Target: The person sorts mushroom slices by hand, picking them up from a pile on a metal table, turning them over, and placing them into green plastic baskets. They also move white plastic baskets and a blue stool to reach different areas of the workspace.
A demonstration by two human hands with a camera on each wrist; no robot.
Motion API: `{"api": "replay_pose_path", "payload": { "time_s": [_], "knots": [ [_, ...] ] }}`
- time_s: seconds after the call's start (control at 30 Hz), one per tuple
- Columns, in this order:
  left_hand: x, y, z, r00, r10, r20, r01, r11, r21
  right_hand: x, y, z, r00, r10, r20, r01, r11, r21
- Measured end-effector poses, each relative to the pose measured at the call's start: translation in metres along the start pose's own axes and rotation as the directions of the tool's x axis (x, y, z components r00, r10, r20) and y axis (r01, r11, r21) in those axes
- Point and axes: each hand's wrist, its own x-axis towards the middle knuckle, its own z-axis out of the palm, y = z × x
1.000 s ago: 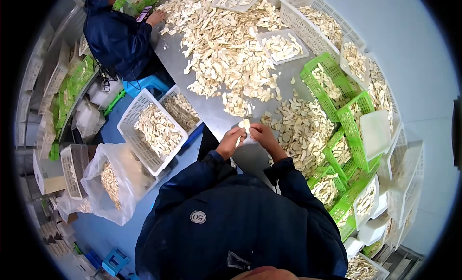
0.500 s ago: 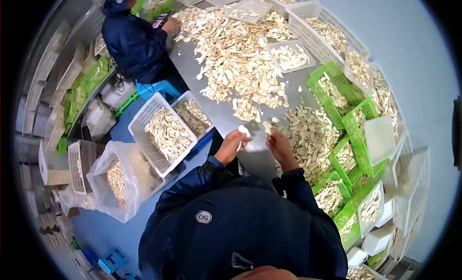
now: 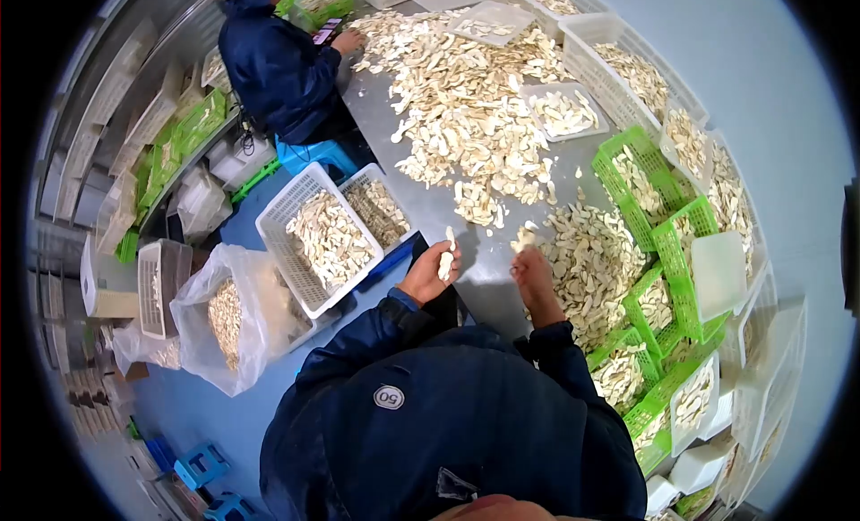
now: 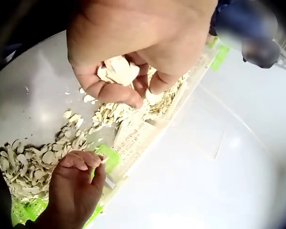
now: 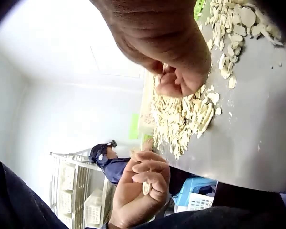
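- I'm looking at a food-sorting workroom: a long steel table [image 3: 502, 279] heaped with pale dried slices [image 3: 466, 118].
- Green and white slotted plastic crates [image 3: 667, 230] hold more, beside a second blue-coated worker [image 3: 278, 68].

Slices [image 3: 475, 118] heaped on table [image 3: 430, 218]; baskets [image 3: 667, 225] along its right; crates [image 3: 313, 234], bag [image 3: 219, 319] left, on floor.

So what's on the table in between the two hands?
In the head view, only bare metal table lies between the left hand, which holds pale slices, and the right hand at the slice pile.
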Motion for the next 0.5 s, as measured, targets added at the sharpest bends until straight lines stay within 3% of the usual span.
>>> {"api": "replay_pose_path", "payload": {
  "time_s": [0.03, 0.1, 0.2, 0.27, 0.3, 0.33, 0.4, 0.5],
  "knots": [
    [0.002, -0.002, -0.006, 0.993, -0.026, -0.115, 0.025, 1.000, -0.017, 0.003, -0.001, 0.000, 0.994, -0.039, -0.098, 0.043, 0.998, 0.048],
    [0.006, -0.006, -0.022, 0.986, -0.074, -0.152, 0.071, 0.997, -0.023, 0.015, 0.000, 0.009, 0.961, -0.080, -0.266, 0.118, 0.985, 0.128],
    [0.004, -0.019, -0.030, 0.948, -0.082, -0.306, 0.098, 0.995, 0.036, 0.019, 0.005, 0.070, 0.963, -0.168, -0.212, 0.168, 0.986, -0.021],
    [0.005, -0.033, -0.037, 0.941, -0.090, -0.325, 0.131, 0.985, 0.108, 0.021, 0.036, 0.109, 0.954, -0.203, 0.221, 0.276, 0.883, -0.381],
    [0.009, -0.040, -0.048, 0.961, -0.086, -0.265, 0.127, 0.982, 0.141, -0.001, 0.024, 0.148, 0.910, -0.022, 0.413, 0.270, 0.788, -0.554],
    [0.013, -0.045, -0.060, 0.975, -0.088, -0.204, 0.124, 0.977, 0.176, -0.016, 0.025, 0.173, 0.865, 0.042, 0.500, 0.306, 0.745, -0.592],
    [0.015, -0.053, -0.061, 0.983, 0.055, -0.175, 0.011, 0.934, 0.358, -0.012, 0.038, 0.182, 0.790, -0.051, 0.612, 0.513, 0.603, -0.612],
    [0.005, -0.039, -0.040, 0.969, 0.086, -0.231, -0.003, 0.942, 0.336, 0.003, 0.039, 0.161, 0.814, -0.183, 0.551, 0.568, 0.449, -0.690]
  ]
}}
